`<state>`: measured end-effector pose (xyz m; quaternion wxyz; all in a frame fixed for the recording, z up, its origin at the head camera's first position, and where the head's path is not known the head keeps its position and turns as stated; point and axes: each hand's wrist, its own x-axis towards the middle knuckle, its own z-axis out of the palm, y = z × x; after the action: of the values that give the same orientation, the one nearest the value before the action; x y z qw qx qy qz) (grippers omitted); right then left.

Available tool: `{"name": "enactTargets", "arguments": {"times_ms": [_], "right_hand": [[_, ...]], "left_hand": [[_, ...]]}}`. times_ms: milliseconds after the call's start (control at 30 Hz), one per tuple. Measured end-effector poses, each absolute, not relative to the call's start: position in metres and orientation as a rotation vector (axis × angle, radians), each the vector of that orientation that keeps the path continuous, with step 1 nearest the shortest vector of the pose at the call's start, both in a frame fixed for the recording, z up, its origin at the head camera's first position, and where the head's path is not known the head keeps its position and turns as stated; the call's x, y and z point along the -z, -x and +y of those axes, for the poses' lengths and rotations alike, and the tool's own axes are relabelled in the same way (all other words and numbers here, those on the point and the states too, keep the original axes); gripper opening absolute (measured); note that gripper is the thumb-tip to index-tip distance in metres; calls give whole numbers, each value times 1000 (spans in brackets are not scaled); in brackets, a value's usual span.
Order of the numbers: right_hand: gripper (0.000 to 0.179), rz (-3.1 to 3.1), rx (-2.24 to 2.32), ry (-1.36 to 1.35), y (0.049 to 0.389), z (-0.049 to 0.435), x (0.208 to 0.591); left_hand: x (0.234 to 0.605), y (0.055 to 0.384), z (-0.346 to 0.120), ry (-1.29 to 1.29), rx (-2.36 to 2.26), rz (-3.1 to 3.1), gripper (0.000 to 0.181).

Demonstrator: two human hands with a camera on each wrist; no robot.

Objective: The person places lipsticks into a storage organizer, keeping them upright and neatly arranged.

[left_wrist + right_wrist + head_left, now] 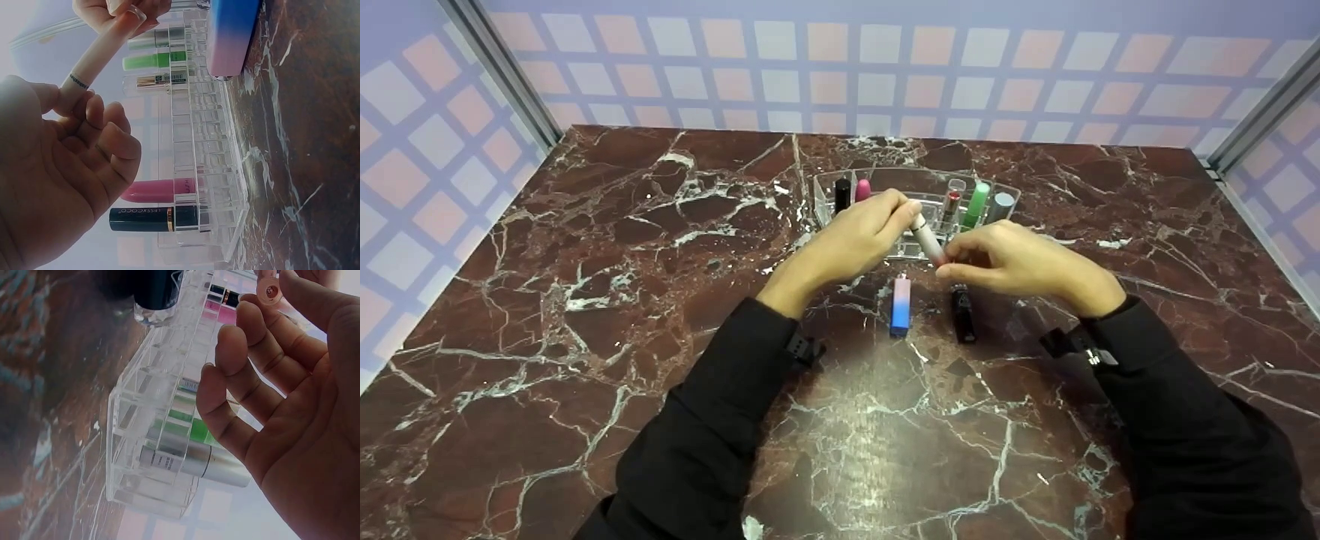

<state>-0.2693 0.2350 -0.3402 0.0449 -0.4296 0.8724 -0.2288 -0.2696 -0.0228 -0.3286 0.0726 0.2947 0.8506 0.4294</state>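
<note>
A slim lip gloss tube [928, 240], white shading to pink at its lower end, is held tilted between both hands. My left hand [859, 234] pinches its white upper end between thumb and index finger, the other fingers loosely curled in the left wrist view. At the pink end, my right hand [1020, 259] grips with thumb and index fingertips; its round base [270, 291] faces the right wrist camera. Just behind the hands stands a clear tiered makeup organizer [181, 124], partly hidden by them in the head view.
Upright in the organizer are a black tube [140, 219], a pink one [154, 191], a clear-capped one [952, 202], a green one [976, 202] and a silver one [225, 464]. In front lie a pink-and-blue tube [900, 307] and a black tube [963, 315] on the marbled table [585, 375].
</note>
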Motion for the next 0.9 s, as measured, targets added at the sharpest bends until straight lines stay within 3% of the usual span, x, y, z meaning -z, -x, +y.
{"name": "enactTargets", "arguments": {"times_ms": [433,900], "right_hand": [[21,2601,719,1503,255,212,340],[19,2602,690,1490,251,210,338]], "left_hand": [[327,267,-21,-950,-1238,2569,35],[326,265,-19,-947,-1208,2581,38]]}}
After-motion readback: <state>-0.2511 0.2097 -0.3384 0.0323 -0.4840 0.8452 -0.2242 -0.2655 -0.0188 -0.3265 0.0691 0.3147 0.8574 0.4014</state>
